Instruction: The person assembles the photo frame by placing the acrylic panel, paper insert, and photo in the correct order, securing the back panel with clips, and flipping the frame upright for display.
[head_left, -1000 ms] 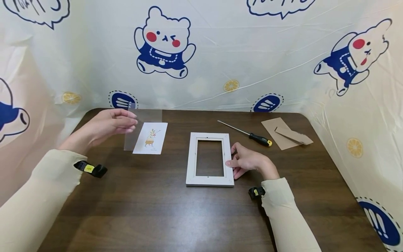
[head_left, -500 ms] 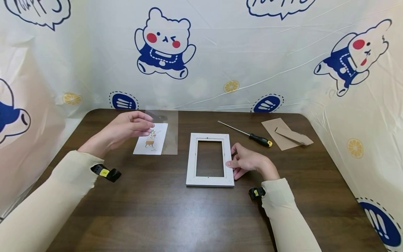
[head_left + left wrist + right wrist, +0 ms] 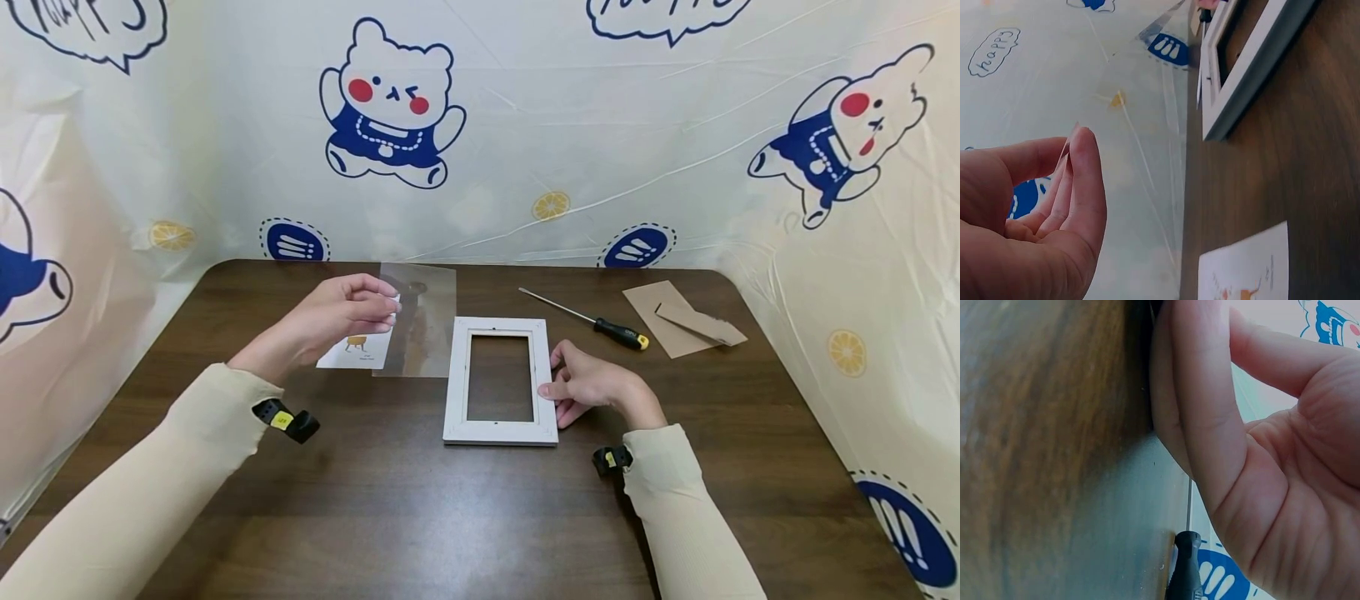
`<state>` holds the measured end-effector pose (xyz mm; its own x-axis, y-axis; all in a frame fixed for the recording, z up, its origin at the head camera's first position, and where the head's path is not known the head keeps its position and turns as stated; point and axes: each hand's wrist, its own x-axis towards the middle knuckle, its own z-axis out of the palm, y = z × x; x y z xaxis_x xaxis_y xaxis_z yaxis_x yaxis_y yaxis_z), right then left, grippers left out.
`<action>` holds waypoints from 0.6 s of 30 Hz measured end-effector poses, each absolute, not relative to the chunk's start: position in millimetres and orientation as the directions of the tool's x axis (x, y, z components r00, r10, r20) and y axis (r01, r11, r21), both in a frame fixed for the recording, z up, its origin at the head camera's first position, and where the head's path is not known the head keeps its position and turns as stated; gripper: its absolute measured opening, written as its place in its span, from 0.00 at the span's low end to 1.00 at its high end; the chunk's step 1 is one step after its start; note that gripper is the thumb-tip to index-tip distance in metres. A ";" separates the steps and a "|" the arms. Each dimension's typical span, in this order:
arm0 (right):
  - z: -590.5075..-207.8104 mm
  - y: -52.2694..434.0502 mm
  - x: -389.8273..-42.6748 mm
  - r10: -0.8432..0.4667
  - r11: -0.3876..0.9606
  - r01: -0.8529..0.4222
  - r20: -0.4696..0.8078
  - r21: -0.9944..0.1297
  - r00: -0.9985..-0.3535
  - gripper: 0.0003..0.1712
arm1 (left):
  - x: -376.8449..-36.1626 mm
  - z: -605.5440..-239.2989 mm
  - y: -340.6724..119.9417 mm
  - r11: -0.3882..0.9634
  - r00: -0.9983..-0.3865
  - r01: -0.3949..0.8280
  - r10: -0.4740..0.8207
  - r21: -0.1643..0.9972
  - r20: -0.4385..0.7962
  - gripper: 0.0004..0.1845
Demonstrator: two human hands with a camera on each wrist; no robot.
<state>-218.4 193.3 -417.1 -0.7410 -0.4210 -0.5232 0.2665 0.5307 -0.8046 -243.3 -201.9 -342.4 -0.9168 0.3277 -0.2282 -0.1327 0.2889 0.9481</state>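
A white picture frame lies flat on the dark wooden table, its opening showing the wood. My right hand rests against the frame's right edge, fingers touching it. My left hand pinches a clear plastic sheet by its left edge and holds it in the air just left of the frame. Under that hand lies a small printed card with a plant drawing. In the left wrist view the sheet runs from my fingertips toward the frame, with the card below.
A screwdriver with a black and yellow handle lies behind the frame on the right. Further right is a brown cardboard backing board with a folded stand. Printed plastic curtains close off the table's back and sides.
My left hand has carried the clear sheet to the right, from over the table's left part to beside the frame. The right hand and frame have stayed still.
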 end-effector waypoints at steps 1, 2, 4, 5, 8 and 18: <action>-417.0 193.3 -218.4 -0.420 0.532 0.266 -0.523 -0.804 -0.742 0.28 | -243.2 -342.8 -199.8 0.282 -0.915 -0.133 0.334 0.950 -0.227 0.23; -417.1 193.3 -218.5 -0.420 0.534 0.265 -0.523 -0.803 -0.742 0.28 | -243.0 -343.0 -197.7 0.274 -0.914 -0.133 0.338 0.952 -0.225 0.23; -417.2 193.4 -218.7 -0.418 0.535 0.265 -0.524 -0.802 -0.742 0.28 | -243.0 -344.0 -193.3 0.257 -0.910 -0.138 0.348 0.957 -0.225 0.22; -417.3 193.5 -218.8 -0.417 0.537 0.265 -0.524 -0.801 -0.743 0.28 | -243.0 -344.6 -191.1 0.248 -0.910 -0.144 0.348 0.958 -0.226 0.21; -417.3 193.4 -218.8 -0.414 0.538 0.264 -0.524 -0.800 -0.744 0.27 | -243.0 -347.1 -185.0 0.228 -0.907 -0.158 0.352 0.961 -0.232 0.21; -417.1 192.8 -218.7 -0.421 0.533 0.262 -0.521 -0.804 -0.743 0.27 | -243.2 -362.1 -164.6 0.179 -0.895 -0.196 0.369 0.964 -0.250 0.22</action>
